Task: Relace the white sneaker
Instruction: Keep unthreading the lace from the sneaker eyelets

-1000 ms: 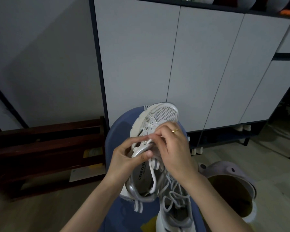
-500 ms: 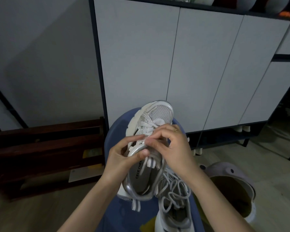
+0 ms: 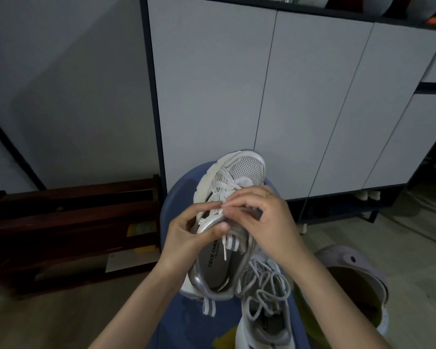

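Observation:
A white sneaker [image 3: 247, 170] with a mesh toe points away from me, held above a blue stool [image 3: 179, 205]. My left hand [image 3: 186, 238] grips its silver collar, thumb pressed on the tongue edge. My right hand [image 3: 267, 222] reaches over the eyelets from the right. Its fingertips pinch the white lace [image 3: 224, 244], which trails down into the shoe opening. My index fingers nearly touch over the upper eyelets.
A second sneaker [image 3: 264, 308] with loose grey laces lies below on the stool. A lilac clog [image 3: 350, 263] sits on the floor at right. White cabinet doors [image 3: 287, 96] stand ahead, and a dark wooden rack [image 3: 68, 222] lies at left.
The sneaker and both hands have stayed almost in place. My right fingers have shifted slightly along the lace at the upper eyelets, closer to my left index finger.

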